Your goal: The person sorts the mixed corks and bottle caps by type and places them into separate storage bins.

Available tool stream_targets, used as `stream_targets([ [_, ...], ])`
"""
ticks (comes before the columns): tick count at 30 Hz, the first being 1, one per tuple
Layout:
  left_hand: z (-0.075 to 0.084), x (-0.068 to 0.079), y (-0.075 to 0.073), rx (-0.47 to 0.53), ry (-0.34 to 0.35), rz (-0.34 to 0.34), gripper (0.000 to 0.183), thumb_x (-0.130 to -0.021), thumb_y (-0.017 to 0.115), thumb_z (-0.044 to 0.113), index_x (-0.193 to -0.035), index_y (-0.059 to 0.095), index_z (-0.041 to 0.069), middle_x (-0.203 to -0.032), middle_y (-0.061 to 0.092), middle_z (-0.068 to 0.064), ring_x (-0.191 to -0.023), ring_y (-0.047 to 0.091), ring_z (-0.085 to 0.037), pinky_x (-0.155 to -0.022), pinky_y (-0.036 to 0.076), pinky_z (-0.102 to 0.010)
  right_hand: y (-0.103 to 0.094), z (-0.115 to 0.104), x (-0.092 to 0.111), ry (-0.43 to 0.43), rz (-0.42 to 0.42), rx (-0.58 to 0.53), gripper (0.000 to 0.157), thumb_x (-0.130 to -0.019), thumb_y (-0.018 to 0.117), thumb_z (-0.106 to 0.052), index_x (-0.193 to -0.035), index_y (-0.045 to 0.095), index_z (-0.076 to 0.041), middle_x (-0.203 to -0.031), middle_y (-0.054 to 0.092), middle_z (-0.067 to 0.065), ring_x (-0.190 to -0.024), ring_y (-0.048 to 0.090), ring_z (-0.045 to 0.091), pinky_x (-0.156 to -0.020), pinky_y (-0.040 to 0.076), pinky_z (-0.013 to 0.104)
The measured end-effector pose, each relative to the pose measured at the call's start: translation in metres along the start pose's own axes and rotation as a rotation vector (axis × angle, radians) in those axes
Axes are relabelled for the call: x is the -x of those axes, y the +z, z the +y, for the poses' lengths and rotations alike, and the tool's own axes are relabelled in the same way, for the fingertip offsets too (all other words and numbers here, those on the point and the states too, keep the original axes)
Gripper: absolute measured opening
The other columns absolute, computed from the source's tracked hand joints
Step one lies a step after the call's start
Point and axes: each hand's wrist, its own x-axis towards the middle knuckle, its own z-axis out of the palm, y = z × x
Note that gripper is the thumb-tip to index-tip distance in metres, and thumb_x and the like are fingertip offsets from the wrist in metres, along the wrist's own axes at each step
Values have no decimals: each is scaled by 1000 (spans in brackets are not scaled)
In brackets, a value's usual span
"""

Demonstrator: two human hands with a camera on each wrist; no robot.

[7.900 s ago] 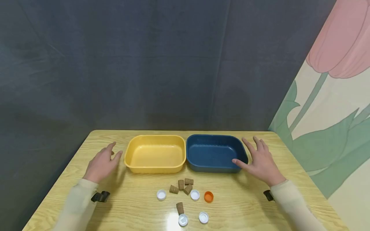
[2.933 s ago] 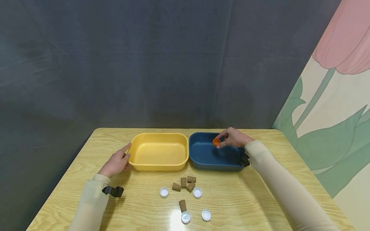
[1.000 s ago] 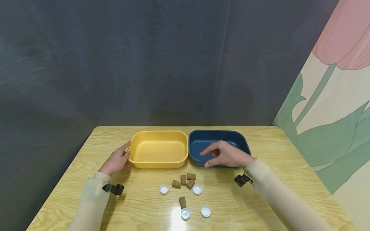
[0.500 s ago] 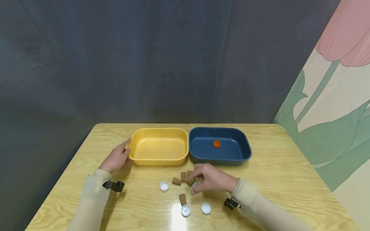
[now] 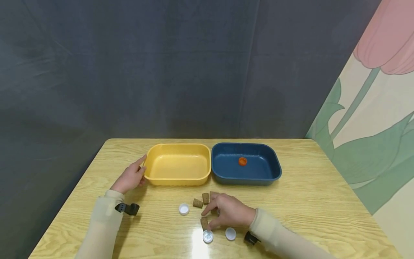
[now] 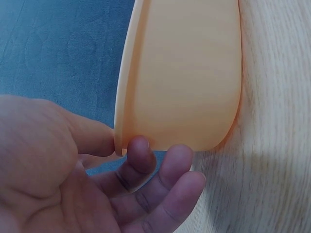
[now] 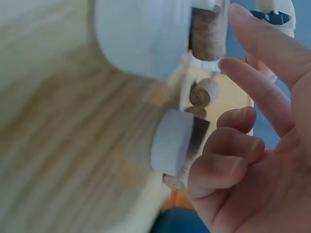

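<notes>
My left hand (image 5: 129,178) holds the left rim of a yellow basin (image 5: 177,182); in the left wrist view the thumb is at the rim's edge, fingers curled against the outer wall. Low over the table, my right hand (image 5: 231,212) has thumb and index finger apart, their tips beside a cork (image 5: 203,223). That cork (image 7: 209,34) also shows by the fingertips in the right wrist view. Just in front of it lies a white bottle cap (image 5: 207,236), with another white cap (image 5: 230,233) to its right. The right hand partly hides other corks and a cap.
Right of the yellow basin stands a blue basin (image 5: 245,181) with an orange cap (image 5: 242,161) inside. Further corks (image 5: 197,203) and a white cap (image 5: 184,209) lie on the wooden table (image 5: 155,233). A dark curtain (image 5: 181,72) hangs behind.
The right hand carried the orange cap into the blue basin, let it go, and came back toward the corks. Earlier the left hand moved onto the yellow basin's rim and has stayed there.
</notes>
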Motion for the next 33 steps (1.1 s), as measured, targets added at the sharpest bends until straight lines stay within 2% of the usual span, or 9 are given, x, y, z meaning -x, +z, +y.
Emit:
stream_targets([
  [4, -1, 1, 0, 16, 4, -2, 55, -109, 36, 9, -159, 15, 0, -86, 53, -16, -70, 57, -23, -65, 53, -36, 5, -2, -1, 1, -2, 45, 32, -72, 90, -33, -101, 81, -24, -82, 55, -9, -74, 39, -1, -61, 35, 13],
  [9, -2, 2, 1, 23, -6, 0, 55, -109, 36, 9, -160, 15, 1, -87, 54, -16, -71, 58, -24, -67, 53, -38, 8, -2, -1, 7, 6, 75, 32, -71, 90, -36, -100, 81, -26, -83, 54, -13, -73, 38, -2, -60, 33, 13],
  [26, -1, 2, 0, 8, 2, 8, 55, -109, 37, 8, -159, 15, 0, -85, 54, -15, -68, 57, -23, -65, 53, -38, 9, -4, 1, 38, 44, 123, 32, -70, 90, -37, -99, 81, -26, -82, 53, -11, -69, 38, -1, -55, 34, 16],
  [33, 0, 3, 0, 5, -19, 5, 55, -109, 37, 9, -159, 16, 1, -86, 53, -15, -70, 57, -23, -67, 53, -37, 10, -3, 1, 33, 55, 117, 32, -70, 90, -38, -98, 82, -24, -80, 51, -11, -68, 37, -1, -55, 33, 16],
])
